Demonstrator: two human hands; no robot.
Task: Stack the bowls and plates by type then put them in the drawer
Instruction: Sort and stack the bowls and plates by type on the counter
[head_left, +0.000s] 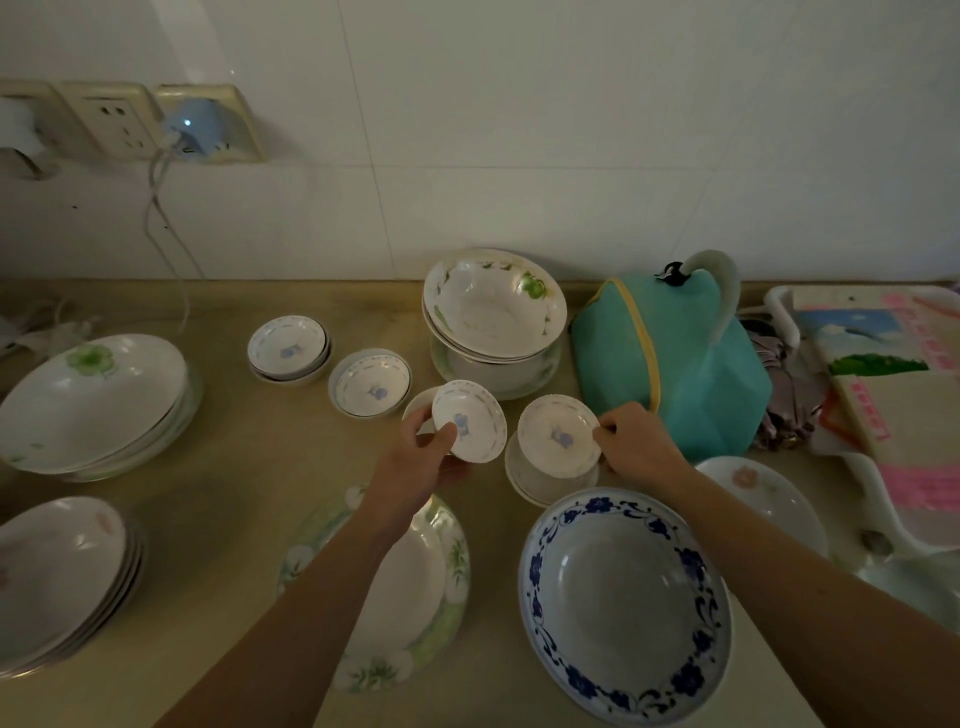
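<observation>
Dim light falls on a beige countertop (249, 467) set against a white tiled wall, with crockery spread over it. Nearest the person sits a wide blue-patterned bowl (623, 597), nothing in it, and beside it to the left a green-rimmed plate (447, 561) partly hidden under the left forearm. At the near left edge is a stack of pink-flowered plates (67, 577); a single pink-flowered dish (769, 499) lies behind the right forearm.

Further in, the left hand (421, 457) pinches a small saucer (469, 427) by its rim, thumb on the inside, holding it tilted above the counter, with another small piece half hidden behind it. The right hand (639, 441) grips the rim of a second small saucer (558, 435), which is tilted over a low stack of small bowls (535, 480) (whether it touches that stack is hard to tell).

Beyond them stand one small blue-dotted bowl (370, 383) and a pair of nested small bowls (289, 349). To the far left rests a stack of green-flowered deep plates (98, 405). Against the wall, large green-leafed bowls (493, 312) sit nested on a plate, next to a teal bag (675, 364). Wall sockets (119, 122) hold a plug with a trailing cable.
</observation>
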